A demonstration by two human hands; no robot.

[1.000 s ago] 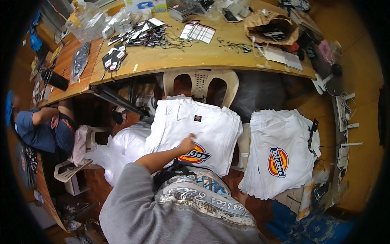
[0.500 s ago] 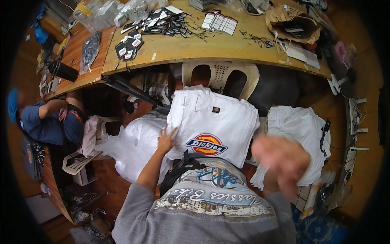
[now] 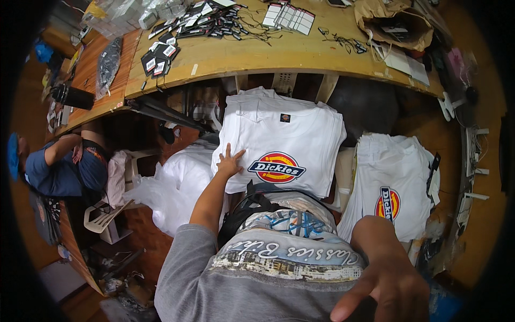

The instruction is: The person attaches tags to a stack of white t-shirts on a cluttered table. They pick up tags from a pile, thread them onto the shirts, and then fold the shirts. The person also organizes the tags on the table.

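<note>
A stack of white T-shirts (image 3: 284, 139) lies in front of me, the top one with a red, yellow and dark blue chest print and a small dark neck label. On its left side rests my left hand (image 3: 230, 162), fingers spread on the cloth. My right hand (image 3: 389, 284) is raised close to the camera at lower right, its fingers apart and partly cut off by the picture's edge; I see nothing in it. Just beyond that hand is a second pile of white T-shirts (image 3: 370, 166), showing the same print turned sideways.
Ahead stands a wooden table (image 3: 241, 53) with black tags (image 3: 161, 56), white cards (image 3: 289, 19) and a brown paper bag (image 3: 370, 24). A plastic chair (image 3: 326, 86) is under it. White plastic wrapping (image 3: 179, 188) lies to my left. A seated person (image 3: 64, 161) is farther left.
My right hand has moved down and toward the camera, uncovering the print on the right pile. My left hand stays on the stack, its fingers more spread. The view has shifted slightly.
</note>
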